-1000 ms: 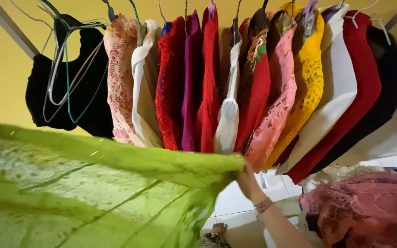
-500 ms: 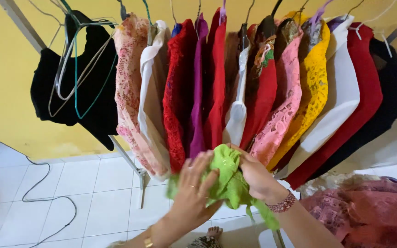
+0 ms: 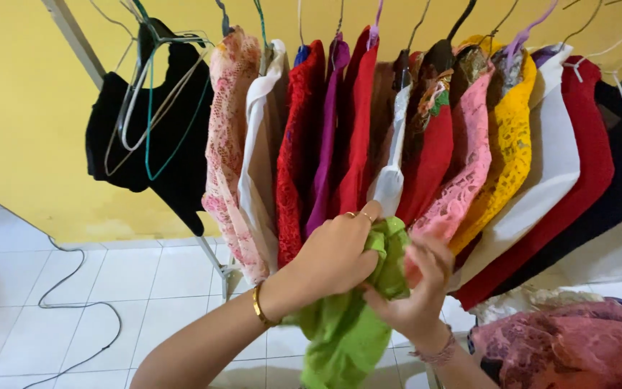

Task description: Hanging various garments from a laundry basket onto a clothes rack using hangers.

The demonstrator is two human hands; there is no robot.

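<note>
Head | green cloth (image 3: 347,331) bunched between both hands | left fingers (image 3: 361,248) and right fingers (image 3: 426,270) closed on it

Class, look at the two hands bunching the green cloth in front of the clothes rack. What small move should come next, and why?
Probably keep gathering: the left hand should draw the hanging tail of the green cloth up into the bundle. Both hands grip it, the right hand from below, yet much of it hangs loose beneath them, close to the hanging garments.

Left hand (image 3: 336,252) fingers curled, right hand (image 3: 415,288) grip closed, forearms raised
</note>
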